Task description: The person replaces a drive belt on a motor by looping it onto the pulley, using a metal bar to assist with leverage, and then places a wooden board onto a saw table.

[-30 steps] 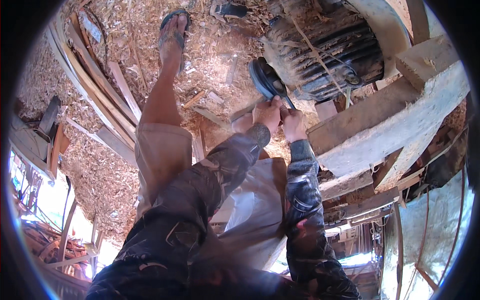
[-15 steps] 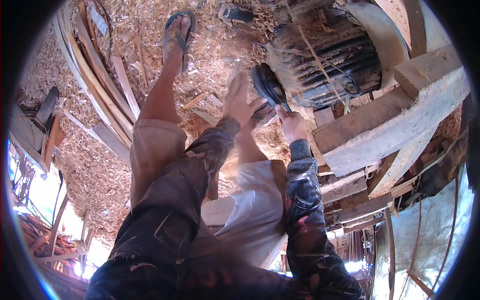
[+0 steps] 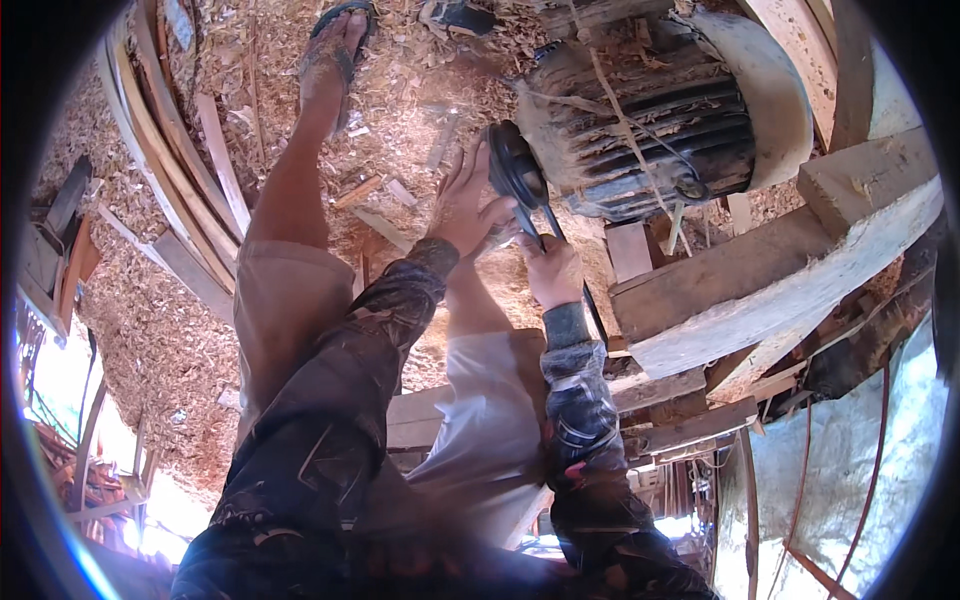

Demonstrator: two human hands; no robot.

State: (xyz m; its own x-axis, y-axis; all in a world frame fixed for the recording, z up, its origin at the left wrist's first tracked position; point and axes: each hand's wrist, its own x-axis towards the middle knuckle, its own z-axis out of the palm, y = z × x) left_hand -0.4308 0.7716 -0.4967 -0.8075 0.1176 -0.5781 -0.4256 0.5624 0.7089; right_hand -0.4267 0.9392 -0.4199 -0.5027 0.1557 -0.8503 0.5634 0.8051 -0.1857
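A black pulley (image 3: 513, 165) sits on the shaft end of a large, ribbed electric motor (image 3: 650, 115) covered in dust and shavings. From the pulley a black drive belt (image 3: 594, 312) runs down toward me. My right hand (image 3: 553, 270) is closed around the belt just below the pulley, thumb on top. My left hand (image 3: 465, 205) lies at the pulley's left side with its fingers stretched out, the fingertips close to the rim. Whether they touch it I cannot tell.
Thick timber beams (image 3: 730, 260) stand right of my right hand, below the motor. Wood shavings (image 3: 180, 370) cover the ground. Long curved wood strips (image 3: 165, 130) lie at the left. My sandalled foot (image 3: 338, 45) is at the top. A pale sheet (image 3: 840, 470) hangs at lower right.
My right hand has come down and slightly left with the belt in its grip. The left hand's fingers have straightened beside the pulley. The whole view has shifted a little.
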